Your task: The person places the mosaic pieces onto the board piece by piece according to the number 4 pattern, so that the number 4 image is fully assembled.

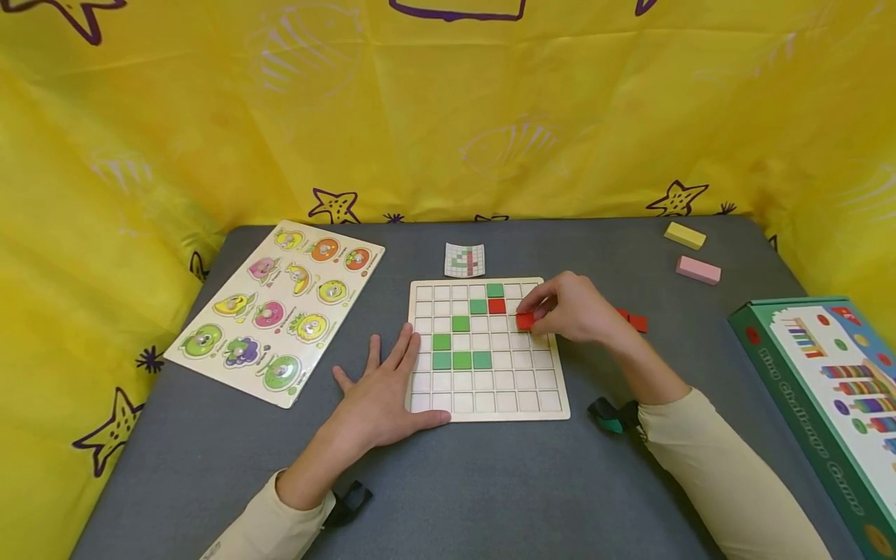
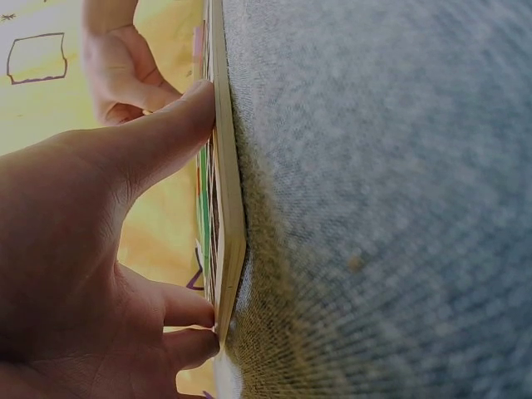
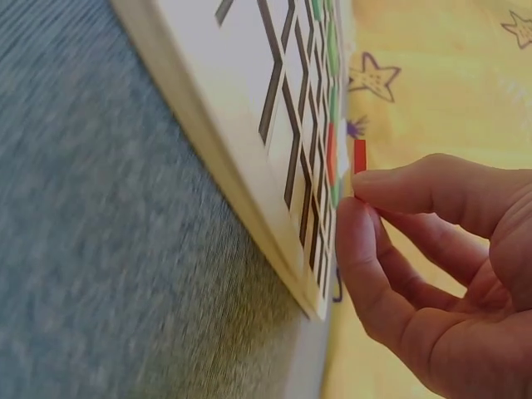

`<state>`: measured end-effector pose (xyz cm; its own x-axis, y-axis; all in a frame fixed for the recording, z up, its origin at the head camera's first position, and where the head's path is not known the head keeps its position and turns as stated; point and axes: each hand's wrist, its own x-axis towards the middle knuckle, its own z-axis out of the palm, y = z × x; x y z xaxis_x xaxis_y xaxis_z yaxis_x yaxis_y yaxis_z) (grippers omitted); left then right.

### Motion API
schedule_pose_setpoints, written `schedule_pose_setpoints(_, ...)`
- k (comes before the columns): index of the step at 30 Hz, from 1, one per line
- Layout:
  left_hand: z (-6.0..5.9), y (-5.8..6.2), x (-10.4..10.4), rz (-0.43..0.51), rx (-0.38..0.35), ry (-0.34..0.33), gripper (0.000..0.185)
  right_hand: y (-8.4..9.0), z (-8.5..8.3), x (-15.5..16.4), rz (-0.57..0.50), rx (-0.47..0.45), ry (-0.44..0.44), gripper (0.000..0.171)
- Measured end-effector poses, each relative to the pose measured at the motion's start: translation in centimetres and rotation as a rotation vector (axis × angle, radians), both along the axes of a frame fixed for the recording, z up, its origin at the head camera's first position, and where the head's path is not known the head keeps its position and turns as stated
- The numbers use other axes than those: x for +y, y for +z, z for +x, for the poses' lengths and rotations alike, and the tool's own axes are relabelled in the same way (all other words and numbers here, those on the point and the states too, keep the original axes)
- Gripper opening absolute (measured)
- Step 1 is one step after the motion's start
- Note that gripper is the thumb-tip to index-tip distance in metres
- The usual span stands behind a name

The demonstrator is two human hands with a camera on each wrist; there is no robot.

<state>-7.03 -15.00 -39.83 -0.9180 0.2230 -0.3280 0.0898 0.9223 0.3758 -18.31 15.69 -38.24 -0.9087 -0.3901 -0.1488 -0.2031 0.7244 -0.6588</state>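
Note:
A white wooden grid board (image 1: 553, 404) lies in the middle of the grey table, with several green tiles (image 1: 461, 360) and one red tile (image 1: 497, 306) set in its cells. My right hand (image 1: 570, 309) pinches a red tile (image 1: 525, 320) between thumb and fingers just above the board's right part; the right wrist view shows that tile (image 3: 359, 156) at my fingertips (image 3: 370, 187). My left hand (image 1: 385, 389) lies flat with straight fingers, pressing on the board's near left corner (image 2: 226, 208). A small pattern card (image 1: 465, 260) sits behind the board.
Two loose red tiles (image 1: 633, 320) lie right of the board. A fruit peg puzzle (image 1: 276, 307) is at the left. A yellow block (image 1: 684, 235) and a pink block (image 1: 698, 270) lie far right, a green game box (image 1: 826, 404) at the right edge. Yellow cloth walls the table.

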Motion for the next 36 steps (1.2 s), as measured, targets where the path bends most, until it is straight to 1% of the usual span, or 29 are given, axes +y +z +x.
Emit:
schedule_pose_setpoints(6, -0.1, 0.0, 0.0, 0.001, -0.003, 0.003, 0.123, 0.0, -0.2, -1.1, -0.007, -0.017, 0.015, 0.025)
schedule_pose_setpoints(12, -0.3, 0.0, 0.2, 0.002, -0.001, -0.002, 0.123, 0.1, -0.5, -1.9, -0.013, -0.023, 0.029, 0.028)
schedule_pose_setpoints(17, 0.0, 0.0, 0.0, -0.011, -0.005, 0.003, 0.124, 0.0, -0.6, -2.8, -0.027, -0.050, 0.042, 0.028)
schedule_pose_setpoints(22, 0.0, 0.0, 0.0, -0.004, 0.003, -0.001, 0.124, 0.1, -0.8, -3.3, -0.039, -0.074, 0.025, 0.027)
schedule_pose_setpoints(32, -0.1, 0.0, 0.1, -0.005, 0.003, 0.000, 0.123, -0.4, -1.3, -3.7, -0.021, -0.075, 0.043, 0.023)
schedule_pose_setpoints(36, 0.0, 0.0, 0.1, -0.006, 0.005, 0.001, 0.123, -0.4, -1.4, -3.9, -0.004, -0.072, 0.051, 0.025)
